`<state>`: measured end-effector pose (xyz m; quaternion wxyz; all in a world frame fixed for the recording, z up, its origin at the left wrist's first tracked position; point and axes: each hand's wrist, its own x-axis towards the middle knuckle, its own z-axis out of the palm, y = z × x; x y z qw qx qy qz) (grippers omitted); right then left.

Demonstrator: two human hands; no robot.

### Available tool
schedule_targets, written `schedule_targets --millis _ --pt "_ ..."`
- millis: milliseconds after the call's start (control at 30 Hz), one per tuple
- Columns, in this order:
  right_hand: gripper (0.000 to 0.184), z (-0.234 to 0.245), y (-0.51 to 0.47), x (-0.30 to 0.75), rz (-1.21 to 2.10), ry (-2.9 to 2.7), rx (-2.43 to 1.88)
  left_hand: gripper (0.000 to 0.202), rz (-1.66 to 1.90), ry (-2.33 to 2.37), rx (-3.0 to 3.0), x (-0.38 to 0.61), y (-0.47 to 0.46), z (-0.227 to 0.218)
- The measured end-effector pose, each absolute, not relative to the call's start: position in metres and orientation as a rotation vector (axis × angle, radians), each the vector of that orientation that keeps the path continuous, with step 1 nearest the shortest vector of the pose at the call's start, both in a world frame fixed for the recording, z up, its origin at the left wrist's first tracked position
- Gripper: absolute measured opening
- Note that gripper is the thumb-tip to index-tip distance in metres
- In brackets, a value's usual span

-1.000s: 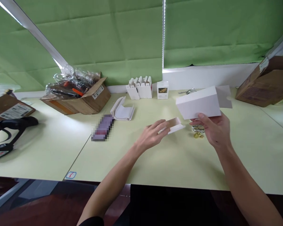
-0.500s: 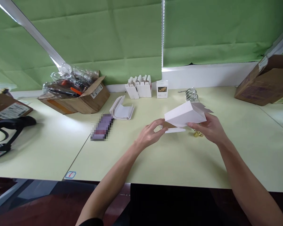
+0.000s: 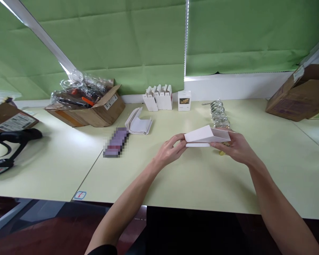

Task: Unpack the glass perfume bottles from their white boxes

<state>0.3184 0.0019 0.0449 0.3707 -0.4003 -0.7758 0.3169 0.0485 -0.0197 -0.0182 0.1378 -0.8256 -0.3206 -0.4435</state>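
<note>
A white cardboard box (image 3: 199,135) is held in the air above the table between both hands, with its right end open. My left hand (image 3: 171,149) pinches the left end, where a white flap (image 3: 198,145) shows along the lower edge. My right hand (image 3: 235,146) grips the right end, thumb at the near side and fingers behind. Just beyond the right hand lies a row of shiny metallic pieces in clear wrap (image 3: 219,113). Part of a small gold-coloured item (image 3: 222,153) shows beneath that hand; the rest is hidden.
Several white boxes (image 3: 158,98) and one with a printed picture (image 3: 184,101) stand at the back. Flattened white card (image 3: 139,122) lies near a blurred-out phone-shaped object (image 3: 116,142). Cardboard boxes (image 3: 103,109) flank the table; a black headset-like device (image 3: 13,148) sits far left.
The white box has been lowered and tilted flatter, so its open right end shows more. The flap at its lower edge has come closer to the body. Both hands keep hold.
</note>
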Motion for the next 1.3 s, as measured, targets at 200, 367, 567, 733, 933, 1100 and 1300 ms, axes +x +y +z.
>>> schedule_targets --millis 200,367,567,733,933,1100,1300 --pt "0.048 0.05 -0.004 0.315 0.886 -2.031 -1.066 0.052 -1.363 -1.09 -2.415 0.052 -0.022 -0.017" --pt "0.047 0.05 -0.005 0.314 0.876 -2.056 -1.077 0.054 -1.283 -1.058 -2.423 0.05 -0.02 -0.022" --pt "0.045 0.046 -0.004 0.312 0.731 -2.113 -1.07 0.047 -1.377 -1.089 -2.444 0.053 -0.018 -0.023" --pt "0.043 0.045 -0.004 0.308 0.674 -2.129 -1.06 0.045 -1.476 -1.086 -2.397 0.058 -0.017 -0.024" --pt "0.038 0.045 -0.006 0.303 0.685 -2.102 -1.068 0.041 -1.481 -1.093 -2.428 0.061 -0.017 -0.022" --pt "0.043 0.042 -0.005 0.298 0.642 -2.035 -1.091 0.048 -1.549 -1.088 -2.443 0.066 -0.017 -0.02" --pt "0.053 0.044 -0.004 0.294 0.647 -1.969 -1.179 0.056 -1.601 -1.089 -2.428 0.072 -0.011 -0.024"
